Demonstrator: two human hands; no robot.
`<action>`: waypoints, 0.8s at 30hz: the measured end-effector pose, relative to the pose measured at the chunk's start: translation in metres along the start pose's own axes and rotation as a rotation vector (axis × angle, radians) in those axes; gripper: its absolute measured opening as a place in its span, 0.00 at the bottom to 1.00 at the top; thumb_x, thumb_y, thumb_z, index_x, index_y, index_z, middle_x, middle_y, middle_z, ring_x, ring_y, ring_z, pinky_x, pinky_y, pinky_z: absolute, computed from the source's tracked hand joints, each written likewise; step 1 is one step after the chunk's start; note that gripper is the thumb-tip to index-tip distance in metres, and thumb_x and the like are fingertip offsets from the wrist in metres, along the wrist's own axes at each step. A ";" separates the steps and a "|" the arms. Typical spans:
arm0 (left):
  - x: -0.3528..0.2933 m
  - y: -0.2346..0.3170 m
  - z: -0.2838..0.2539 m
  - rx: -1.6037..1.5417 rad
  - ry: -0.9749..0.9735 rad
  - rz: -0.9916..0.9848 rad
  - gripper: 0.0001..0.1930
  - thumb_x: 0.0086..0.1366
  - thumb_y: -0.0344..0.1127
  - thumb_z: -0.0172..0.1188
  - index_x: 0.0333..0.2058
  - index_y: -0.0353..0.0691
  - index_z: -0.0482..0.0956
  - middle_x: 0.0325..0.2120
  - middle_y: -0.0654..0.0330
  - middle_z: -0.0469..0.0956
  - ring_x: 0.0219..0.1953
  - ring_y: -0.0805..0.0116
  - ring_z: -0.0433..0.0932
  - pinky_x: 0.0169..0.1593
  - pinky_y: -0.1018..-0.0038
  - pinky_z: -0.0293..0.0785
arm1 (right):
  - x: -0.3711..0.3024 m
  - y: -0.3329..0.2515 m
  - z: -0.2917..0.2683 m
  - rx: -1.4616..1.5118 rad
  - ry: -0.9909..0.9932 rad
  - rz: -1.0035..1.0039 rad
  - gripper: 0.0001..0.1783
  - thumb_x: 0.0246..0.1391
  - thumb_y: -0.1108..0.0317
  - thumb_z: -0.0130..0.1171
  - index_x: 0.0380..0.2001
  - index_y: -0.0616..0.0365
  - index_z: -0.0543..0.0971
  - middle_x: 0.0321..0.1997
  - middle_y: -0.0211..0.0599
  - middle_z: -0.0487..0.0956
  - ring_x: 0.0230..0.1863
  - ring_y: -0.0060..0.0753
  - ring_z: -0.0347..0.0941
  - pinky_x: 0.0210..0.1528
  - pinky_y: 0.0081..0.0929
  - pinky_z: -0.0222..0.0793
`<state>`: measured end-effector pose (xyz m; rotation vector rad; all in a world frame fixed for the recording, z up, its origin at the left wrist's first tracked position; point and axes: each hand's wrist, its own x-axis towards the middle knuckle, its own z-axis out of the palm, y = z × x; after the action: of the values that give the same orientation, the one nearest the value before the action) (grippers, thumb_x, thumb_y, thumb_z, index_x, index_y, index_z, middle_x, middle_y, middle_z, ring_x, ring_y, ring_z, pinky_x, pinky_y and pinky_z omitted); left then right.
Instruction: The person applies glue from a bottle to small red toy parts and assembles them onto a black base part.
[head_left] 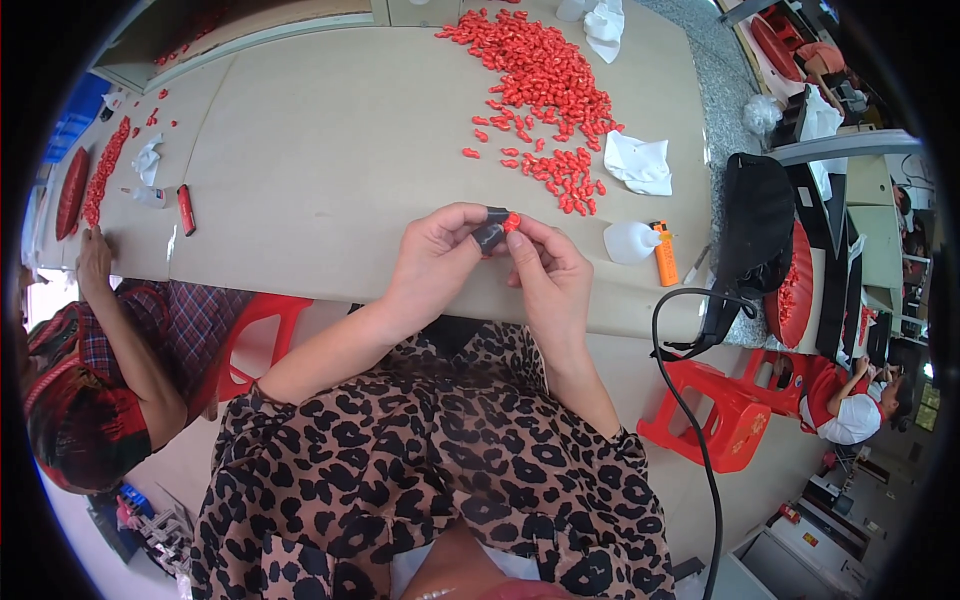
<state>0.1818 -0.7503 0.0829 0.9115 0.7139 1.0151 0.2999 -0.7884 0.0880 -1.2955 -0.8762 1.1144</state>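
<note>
Red piece (511, 222) is sitting between your left hand (436, 252) and right hand (552, 272), both clamped on it, neither nearer, long axis unclear.

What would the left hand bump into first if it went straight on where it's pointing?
The left hand would probably bump the red piece at its fingers first, then the right hand just beyond, though depth is hard to judge.
</note>
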 end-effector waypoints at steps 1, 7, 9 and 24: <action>-0.001 0.001 -0.001 -0.031 0.000 -0.002 0.08 0.55 0.23 0.50 0.35 0.32 0.70 0.29 0.61 0.73 0.31 0.78 0.72 0.37 0.82 0.69 | -0.001 -0.002 0.001 0.016 -0.013 0.026 0.10 0.49 0.72 0.50 0.35 0.66 0.73 0.28 0.30 0.69 0.25 0.15 0.68 0.20 0.10 0.62; 0.002 0.007 -0.010 -0.147 -0.008 -0.117 0.10 0.53 0.23 0.53 0.36 0.32 0.69 0.30 0.58 0.73 0.31 0.75 0.73 0.38 0.81 0.71 | -0.004 -0.011 0.000 0.045 -0.100 0.060 0.10 0.49 0.73 0.50 0.36 0.64 0.73 0.27 0.30 0.70 0.29 0.16 0.70 0.22 0.10 0.62; 0.002 0.010 -0.014 -0.166 -0.049 -0.168 0.10 0.52 0.23 0.55 0.35 0.33 0.70 0.30 0.58 0.73 0.30 0.75 0.73 0.37 0.80 0.71 | -0.004 -0.014 -0.002 0.007 -0.113 0.036 0.10 0.49 0.74 0.51 0.36 0.64 0.73 0.27 0.30 0.70 0.27 0.15 0.69 0.22 0.10 0.61; 0.008 0.012 -0.027 -0.355 -0.134 -0.255 0.11 0.50 0.26 0.57 0.34 0.36 0.68 0.28 0.58 0.74 0.32 0.71 0.73 0.35 0.80 0.70 | 0.025 -0.009 -0.024 -0.628 0.214 -0.181 0.07 0.44 0.74 0.54 0.28 0.67 0.73 0.23 0.38 0.71 0.22 0.26 0.67 0.25 0.19 0.63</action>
<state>0.1567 -0.7318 0.0808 0.5571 0.5010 0.8123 0.3310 -0.7706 0.0914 -1.7641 -1.2038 0.5525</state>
